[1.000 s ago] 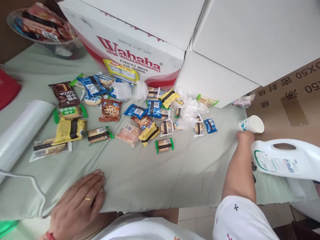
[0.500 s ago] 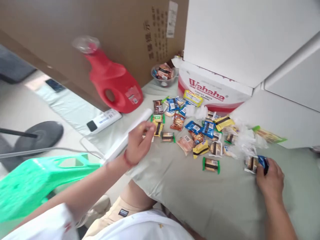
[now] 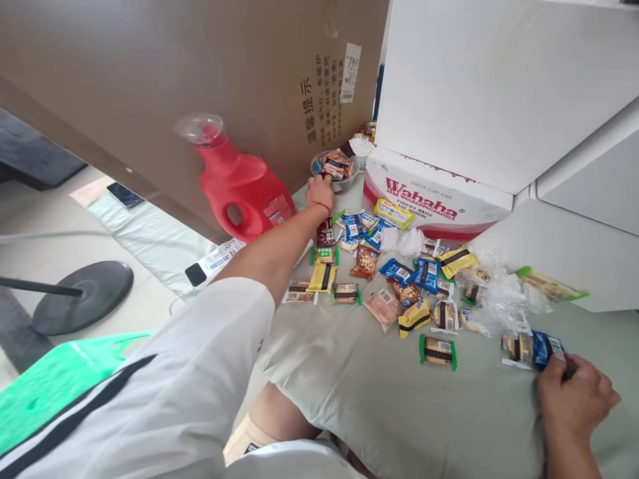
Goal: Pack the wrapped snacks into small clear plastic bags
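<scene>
My left hand [image 3: 320,193] is stretched far back to the rim of a glass bowl [image 3: 333,174] filled with wrapped snacks. Its fingers are hidden behind the back of the hand. My right hand [image 3: 574,394] lies at the front right of the green cloth [image 3: 399,412], fingers curled and pinching the edge of a blue snack packet [image 3: 546,347]. A brown-and-white packet [image 3: 516,347] lies right beside the blue one. Several more small snack packets [image 3: 399,286] are scattered across the middle of the cloth.
A red detergent jug [image 3: 239,189] stands at the back left against a large brown carton [image 3: 174,86]. A Wahaha water box [image 3: 429,199] and white boxes [image 3: 499,86] close off the back. Crumpled clear plastic [image 3: 499,299] lies among the packets. A green plastic stool [image 3: 54,386] is at lower left.
My left hand has left the white roll and reached back to the snack bowl. My right hand has stayed on the blue packet, with the view shifted slightly.
</scene>
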Motion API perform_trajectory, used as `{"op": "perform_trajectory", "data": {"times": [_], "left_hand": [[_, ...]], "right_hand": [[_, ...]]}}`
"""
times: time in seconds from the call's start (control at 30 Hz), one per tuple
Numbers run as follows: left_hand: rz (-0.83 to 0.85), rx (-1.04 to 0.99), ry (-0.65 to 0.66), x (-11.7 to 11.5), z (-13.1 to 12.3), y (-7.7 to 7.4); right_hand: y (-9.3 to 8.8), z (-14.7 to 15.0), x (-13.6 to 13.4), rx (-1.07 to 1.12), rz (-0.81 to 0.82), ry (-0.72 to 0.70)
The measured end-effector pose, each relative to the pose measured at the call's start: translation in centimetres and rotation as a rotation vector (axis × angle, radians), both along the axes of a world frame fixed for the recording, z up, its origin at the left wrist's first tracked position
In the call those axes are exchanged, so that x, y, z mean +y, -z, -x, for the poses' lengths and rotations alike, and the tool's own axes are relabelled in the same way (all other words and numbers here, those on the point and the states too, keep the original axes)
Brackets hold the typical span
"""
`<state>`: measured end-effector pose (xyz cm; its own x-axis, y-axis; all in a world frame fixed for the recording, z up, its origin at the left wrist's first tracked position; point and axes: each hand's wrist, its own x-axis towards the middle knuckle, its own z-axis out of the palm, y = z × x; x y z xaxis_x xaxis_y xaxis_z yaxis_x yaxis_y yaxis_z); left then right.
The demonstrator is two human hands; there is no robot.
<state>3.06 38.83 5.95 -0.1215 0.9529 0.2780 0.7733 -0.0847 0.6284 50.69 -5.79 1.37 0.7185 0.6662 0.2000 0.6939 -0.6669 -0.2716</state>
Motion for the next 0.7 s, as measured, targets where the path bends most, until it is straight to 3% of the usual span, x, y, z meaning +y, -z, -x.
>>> {"op": "perform_trajectory", "data": {"times": [0.1,0.23,0.47,0.6,0.7], "left_hand": [[-0.043,0.043,0.051,-1.1,-0.2,0.4],[-0.129,0.091,0.148,-4.9,0.1,-0.3],[-0.256,0.069,0.286,-16.2,2.1,-3.4],[-0.232,-0.212,0.346,-22.8,0.2,-5.2],[0.01,-0.786,0.296,-24.9,-3.9,-6.1]], "right_hand": [[0.4,-0.1,0.0,-0.055,-0.157,0.048],[0.8,-0.5,-0.1,-0.084,-0.177,0.003],[1.0,-0.8,-0.4,-0.115,-0.256,-0.013],[-0.1,0.8,-1.6,-0.095,-0.24,0.02],[-1.3,2.6,-2.6,-0.066,-0.212,0.02]]}}
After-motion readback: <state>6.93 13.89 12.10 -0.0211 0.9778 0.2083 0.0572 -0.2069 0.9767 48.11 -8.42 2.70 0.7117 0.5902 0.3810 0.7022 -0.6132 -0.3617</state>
